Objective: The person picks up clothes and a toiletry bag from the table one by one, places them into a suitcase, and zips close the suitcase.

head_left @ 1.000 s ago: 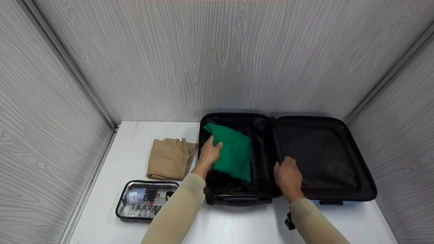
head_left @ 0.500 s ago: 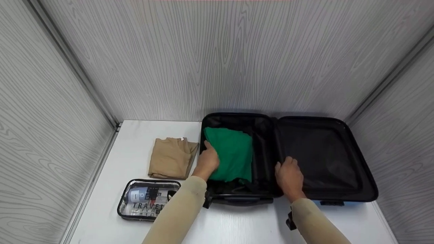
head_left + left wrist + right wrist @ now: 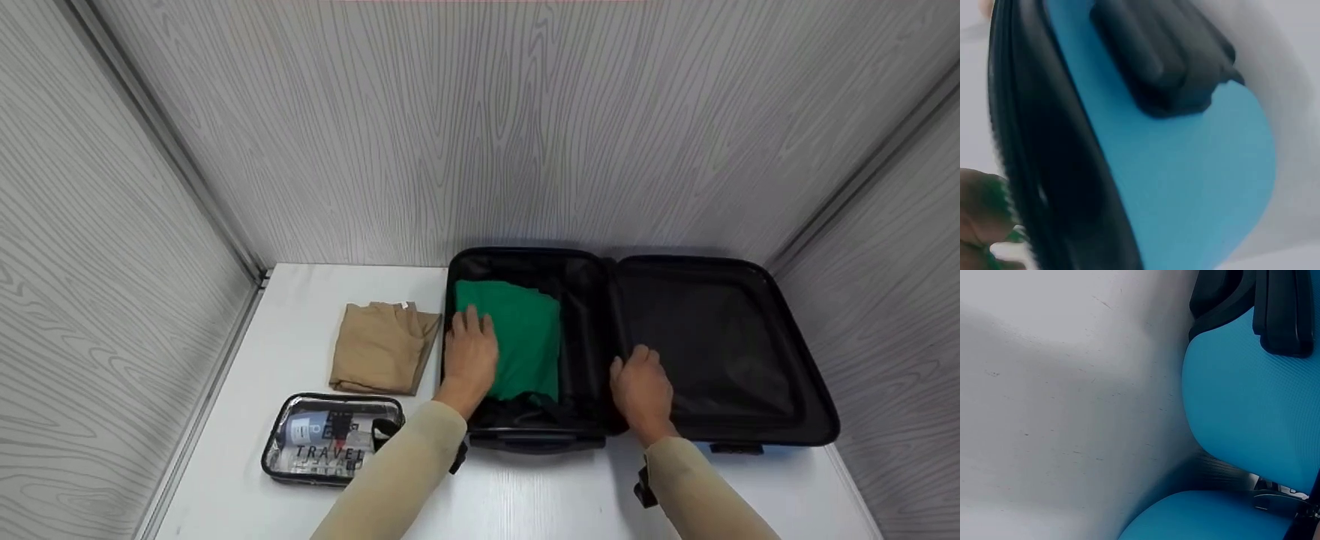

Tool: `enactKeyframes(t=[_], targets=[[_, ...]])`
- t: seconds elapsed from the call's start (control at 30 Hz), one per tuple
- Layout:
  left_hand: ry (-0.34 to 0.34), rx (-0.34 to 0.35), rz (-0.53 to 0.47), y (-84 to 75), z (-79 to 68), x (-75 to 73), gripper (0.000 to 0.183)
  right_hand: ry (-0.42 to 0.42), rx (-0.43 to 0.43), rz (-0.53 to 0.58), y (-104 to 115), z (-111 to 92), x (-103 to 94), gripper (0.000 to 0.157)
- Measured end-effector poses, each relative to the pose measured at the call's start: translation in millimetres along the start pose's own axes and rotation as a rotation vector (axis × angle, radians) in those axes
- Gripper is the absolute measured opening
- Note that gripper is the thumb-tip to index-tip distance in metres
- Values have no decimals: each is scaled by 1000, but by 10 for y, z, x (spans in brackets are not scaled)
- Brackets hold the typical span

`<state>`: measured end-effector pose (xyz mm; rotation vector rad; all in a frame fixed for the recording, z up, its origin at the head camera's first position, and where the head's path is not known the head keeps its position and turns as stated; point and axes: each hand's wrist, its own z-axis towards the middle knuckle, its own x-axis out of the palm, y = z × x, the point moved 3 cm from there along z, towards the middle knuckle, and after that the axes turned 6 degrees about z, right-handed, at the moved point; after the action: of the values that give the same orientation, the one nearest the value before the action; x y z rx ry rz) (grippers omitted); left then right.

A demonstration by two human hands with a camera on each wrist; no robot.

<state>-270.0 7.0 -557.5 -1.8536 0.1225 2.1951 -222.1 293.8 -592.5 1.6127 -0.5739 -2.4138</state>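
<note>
An open suitcase (image 3: 724, 337) lies with its two black-lined halves side by side. In the left half is a folded green garment (image 3: 527, 330), fairly flat, with a rumpled lower edge. My left hand (image 3: 469, 356) rests on the garment's left side, fingers stretched away from me. Part of that hand (image 3: 979, 211) shows behind the suitcase's black zipped rim in the left wrist view. With thumb and bent fingers, my right hand (image 3: 643, 388) holds the suitcase's inner edge near the hinge. The right wrist view shows only the blue outer shell (image 3: 1247, 399) and the tabletop.
Left of the suitcase lies a folded tan garment (image 3: 381, 349). Nearer me sits a clear zipped travel pouch (image 3: 326, 439) with bottles inside, partly behind my left sleeve. Wood-grain panels (image 3: 487, 127) enclose the white table (image 3: 525, 495) at the back and sides.
My left hand has let go of the green garment's upper left corner, which has dropped flat, and now lies on its side with fingers extended. The right hand stays put.
</note>
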Motion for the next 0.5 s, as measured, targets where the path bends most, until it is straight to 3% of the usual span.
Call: enactKeyframes(t=[0.07, 0.13, 0.23, 0.33, 0.43, 0.5], targets=[[38, 26, 39, -26, -26, -16, 50, -12, -3, 1, 6, 5, -2, 33], [108, 16, 41, -32, -45, -13, 60, -10, 7, 5, 5, 8, 2, 33], [257, -43, -33, -16, -75, 24, 87, 9, 27, 9, 4, 3, 4, 34], [397, -96, -116, 6, -107, 88, 98, 20, 39, 11, 3, -1, 4, 35], [458, -106, -173, 12, -131, 126, 98, 10, 35, 6, 9, -1, -2, 35], [465, -97, -189, 11, -138, 143, 97, 6, 31, 4, 9, 0, 0, 35]])
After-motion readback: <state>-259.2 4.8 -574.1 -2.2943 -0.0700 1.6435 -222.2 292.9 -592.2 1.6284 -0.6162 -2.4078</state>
